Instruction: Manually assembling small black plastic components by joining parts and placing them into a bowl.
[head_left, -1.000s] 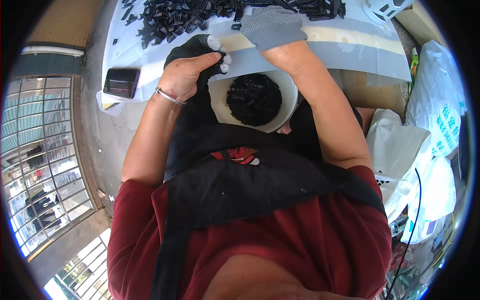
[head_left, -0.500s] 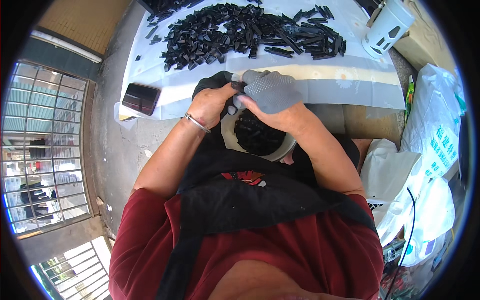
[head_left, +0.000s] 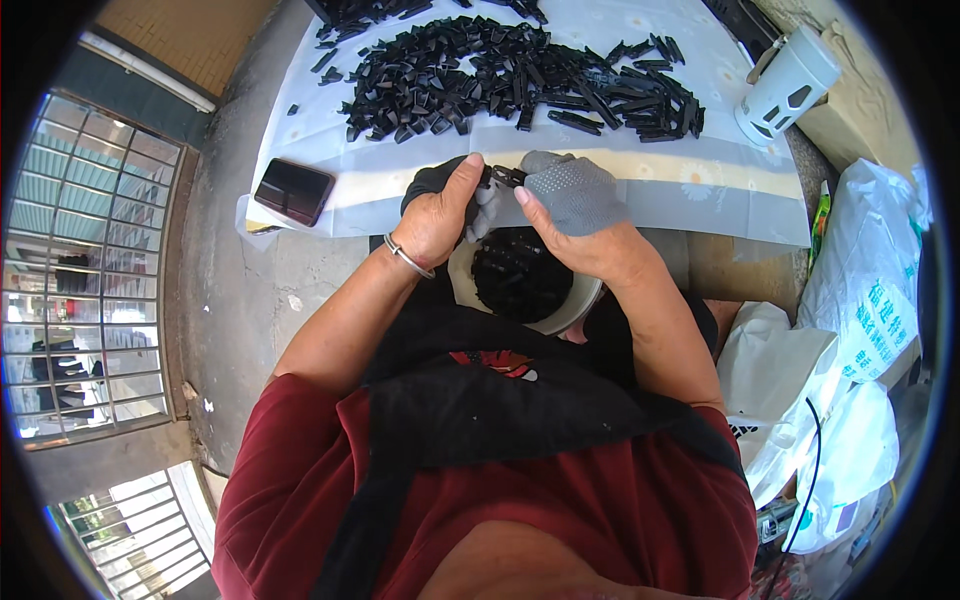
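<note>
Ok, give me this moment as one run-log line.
left hand: pinching small black part | right hand: grey glove, on same part | white bowl of black parts below | black parts pile on table

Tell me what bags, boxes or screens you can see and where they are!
Phone: dark flat rectangle, screen off, on the table's left edge.
White sacks: bulging plastic, blue print, on the right.
Cardboard box: tan, top right, behind a white cup.
</note>
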